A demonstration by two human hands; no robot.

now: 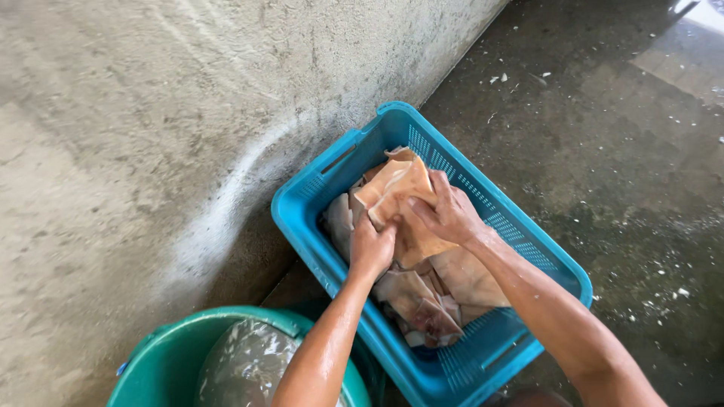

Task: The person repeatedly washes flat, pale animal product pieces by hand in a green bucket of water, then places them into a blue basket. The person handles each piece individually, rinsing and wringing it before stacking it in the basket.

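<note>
Both wet hands, left hand [371, 246] and right hand [446, 214], close around a pale, slippery tan slab of flesh [396, 188] above the blue perforated plastic crate [332, 162]; slick fingers could lose it onto the wet concrete floor [603, 151].

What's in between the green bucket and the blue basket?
In the head view, the person's wet left forearm crosses the gap between the green bucket and the blue basket. Beneath it lies only dark floor.
</note>
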